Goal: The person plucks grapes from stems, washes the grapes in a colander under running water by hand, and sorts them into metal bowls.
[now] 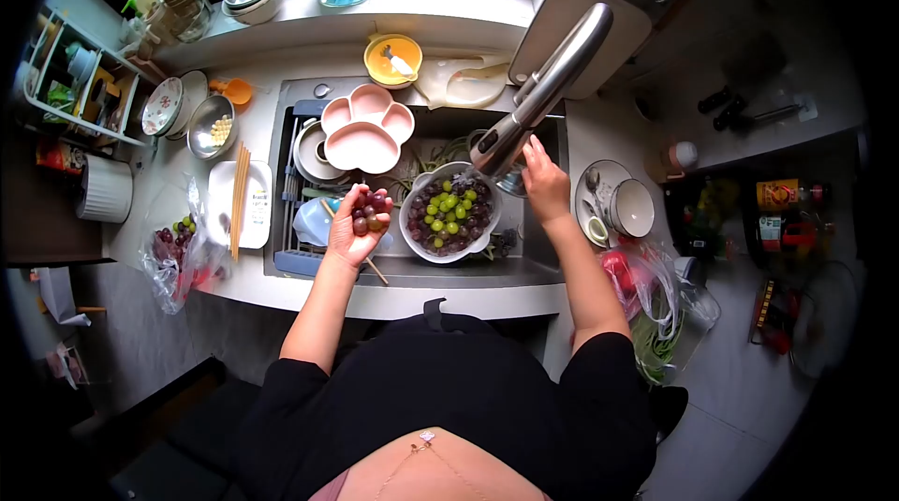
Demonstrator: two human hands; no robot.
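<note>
Several dark red grapes lie in my left hand, its fingers curled around them over the sink's left part. My right hand is raised beside the metal faucet, fingers extended near its spray head; whether it touches the faucet is unclear. Between my hands, a white colander in the sink holds dark and green grapes. Just above my left hand is a pink paw-shaped plate. A blue-and-white item is partly hidden behind my left hand.
Left of the sink are a white tray with chopsticks, a metal bowl and a bag of grapes. A yellow bowl stands behind the sink. To the right are stacked bowls and plastic bags.
</note>
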